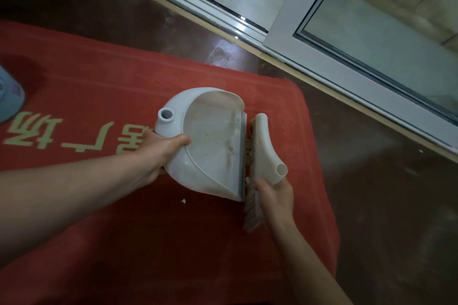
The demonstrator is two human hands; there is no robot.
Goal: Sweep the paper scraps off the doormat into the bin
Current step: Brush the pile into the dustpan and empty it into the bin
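Doormat [124, 230], red: one scrap [183, 201] lay just beside the dustpan [213, 136]. Left hand [158, 153]: fingers gripped the pan's rear rim. Right hand [275, 195]: fingers held the brush [262, 141], bristles at the pan's lip, possibly with scraps among them. Step: sweeping into the pan. Next: collect the stray scrap, then carry to the bin, which was unseen.

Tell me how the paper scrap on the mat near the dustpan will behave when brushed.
The paper scrap is tiny and looks thin, so it is probably very light and apt to skip ahead of the brush. The doormat looks fibrous, so it may snag rather than slide.
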